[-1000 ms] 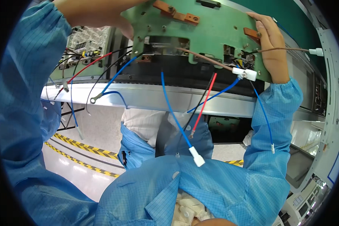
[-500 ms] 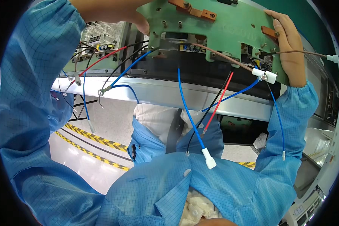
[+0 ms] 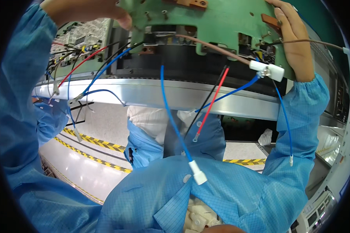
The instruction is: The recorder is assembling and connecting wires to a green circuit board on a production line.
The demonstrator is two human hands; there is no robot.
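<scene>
A large green board (image 3: 229,29) with cutouts, brass posts and copper-coloured bars spans the upper middle. My left hand (image 3: 105,11) grips its left end, the thumb on the face and the other fingers out of view. My right hand (image 3: 297,40) is closed round the right end, fingers folded over the edge. Several loose wires hang below the board: a blue wire (image 3: 169,106) ending in a white connector (image 3: 198,174), a red wire (image 3: 214,99) and a black wire. A brown wire (image 3: 214,48) leads to another white connector (image 3: 266,70) near my right hand.
A silver metal rail (image 3: 163,95) runs across below the board. Left of it lies a circuit board (image 3: 85,37) with more red, black and blue wires. Another person's blue sleeve (image 3: 52,120) shows at the left. Yellow-black tape (image 3: 97,141) marks the floor.
The green board and both hands have shifted left in the picture, my left hand most. The hanging wires have swung left as well. The whole view has shifted slightly.
</scene>
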